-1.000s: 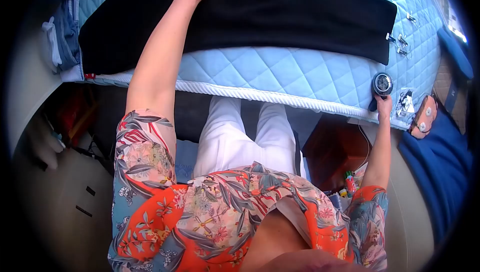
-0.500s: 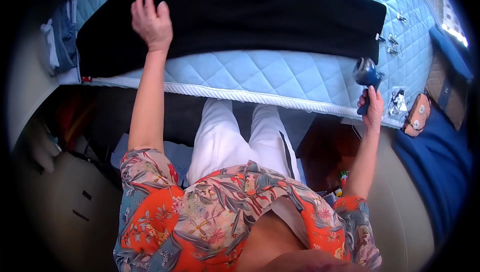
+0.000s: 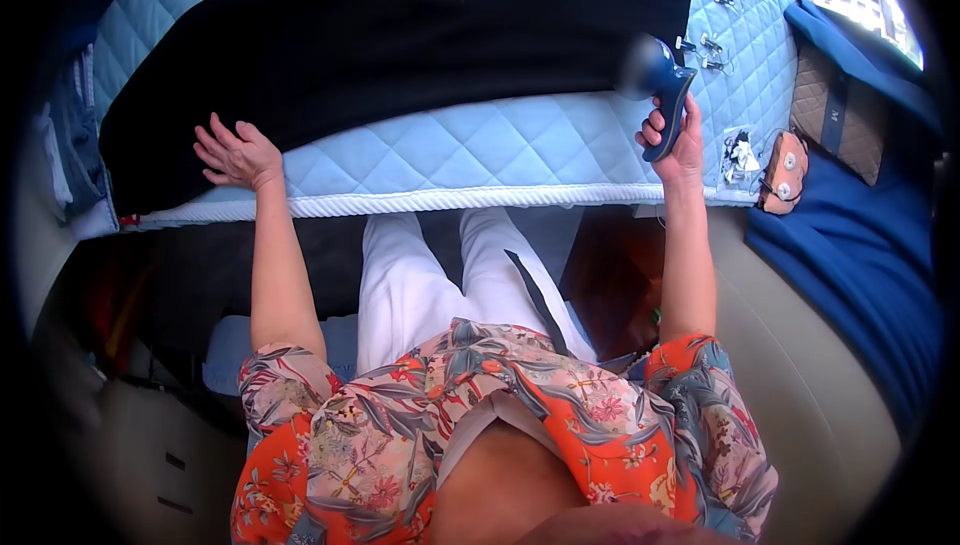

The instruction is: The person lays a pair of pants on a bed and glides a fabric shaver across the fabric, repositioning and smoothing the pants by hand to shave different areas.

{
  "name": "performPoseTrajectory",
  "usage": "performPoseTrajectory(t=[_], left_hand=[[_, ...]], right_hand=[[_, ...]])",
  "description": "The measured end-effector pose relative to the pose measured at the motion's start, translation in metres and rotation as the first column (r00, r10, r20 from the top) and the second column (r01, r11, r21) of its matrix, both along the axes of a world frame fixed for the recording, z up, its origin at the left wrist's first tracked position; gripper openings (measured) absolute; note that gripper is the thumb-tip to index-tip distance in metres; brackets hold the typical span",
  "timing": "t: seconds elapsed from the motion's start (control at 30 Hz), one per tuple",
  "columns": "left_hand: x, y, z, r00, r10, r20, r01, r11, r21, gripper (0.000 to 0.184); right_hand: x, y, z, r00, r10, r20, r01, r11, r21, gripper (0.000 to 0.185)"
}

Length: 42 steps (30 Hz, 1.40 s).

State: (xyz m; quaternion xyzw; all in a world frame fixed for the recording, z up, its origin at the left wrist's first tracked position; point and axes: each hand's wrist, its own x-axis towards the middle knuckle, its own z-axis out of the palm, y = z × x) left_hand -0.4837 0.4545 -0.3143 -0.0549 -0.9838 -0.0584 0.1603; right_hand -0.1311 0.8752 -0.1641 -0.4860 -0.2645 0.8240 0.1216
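Note:
Black cloth (image 3: 400, 35), possibly a garment, lies spread across a light blue quilted pad (image 3: 450, 145). My left hand (image 3: 238, 157) is at the cloth's lower left edge, fingers apart and holding nothing; whether it touches the cloth I cannot tell. My right hand (image 3: 680, 140) is wrapped round the handle of a dark blue fabric shaver (image 3: 662, 95). The shaver's round head is blurred and is over the cloth's lower right corner, its working face turned left. Contact between head and cloth is not clear.
Several small clips (image 3: 712, 45) lie right of the cloth. Near the pad's right corner are a small clear bag (image 3: 740, 157) and a reddish-brown piece with two white discs (image 3: 785, 173). Blue fabric (image 3: 850, 265) and a brown quilted cushion (image 3: 838, 110) are farther right.
My left hand has come down from the middle of the cloth to its lower edge. My right hand has raised the shaver from beside the corner onto the cloth. The view has shifted right.

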Motion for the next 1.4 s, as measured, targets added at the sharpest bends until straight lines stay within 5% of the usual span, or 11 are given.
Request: performPoseTrajectory(t=[0.3,0.47,0.57,0.67,0.83,0.97,1.17,1.3,1.4], left_hand=[[-0.001,0.001,0.0,1.0,0.017,0.011,-0.016,0.998,-0.064,0.046],[-0.001,0.0,-0.003,1.0,0.005,-0.025,-0.006,0.999,-0.036,0.045],[-0.001,-0.001,-0.005,0.999,0.002,-0.038,-0.003,1.0,-0.021,0.045],[-0.001,0.0,-0.003,1.0,0.005,-0.027,-0.006,1.0,-0.021,0.045],[-0.002,0.001,-0.001,1.0,0.007,-0.025,-0.008,0.999,-0.049,0.045],[-0.002,0.0,-0.003,0.999,0.006,-0.031,-0.007,0.999,-0.052,0.045],[-0.002,-0.001,-0.004,0.999,0.014,-0.03,-0.016,0.997,-0.076,0.045],[0.0,0.001,-0.003,0.999,0.021,-0.024,-0.022,0.998,-0.061,0.045],[0.001,0.005,0.003,1.0,0.022,-0.008,-0.022,1.0,-0.022,0.046]], right_hand=[[0.001,0.033,0.013,0.973,0.026,0.231,-0.069,0.981,0.182,0.045],[-0.007,0.067,0.007,0.939,-0.11,0.325,0.005,0.951,0.309,0.044],[-0.033,0.09,-0.005,0.868,-0.272,0.416,-0.002,0.835,0.551,0.041],[-0.057,0.117,-0.032,0.717,-0.344,0.606,-0.195,0.736,0.648,0.045],[-0.083,0.063,-0.024,0.648,-0.114,0.753,-0.516,0.661,0.544,0.051],[-0.051,0.034,-0.017,0.668,0.007,0.744,-0.547,0.683,0.484,0.056],[-0.078,0.122,-0.036,0.701,-0.247,0.669,-0.393,0.649,0.652,0.055],[-0.051,0.092,-0.027,0.65,-0.124,0.75,-0.574,0.567,0.591,0.05],[-0.012,0.085,-0.028,0.654,-0.131,0.745,-0.507,0.654,0.561,0.053]])
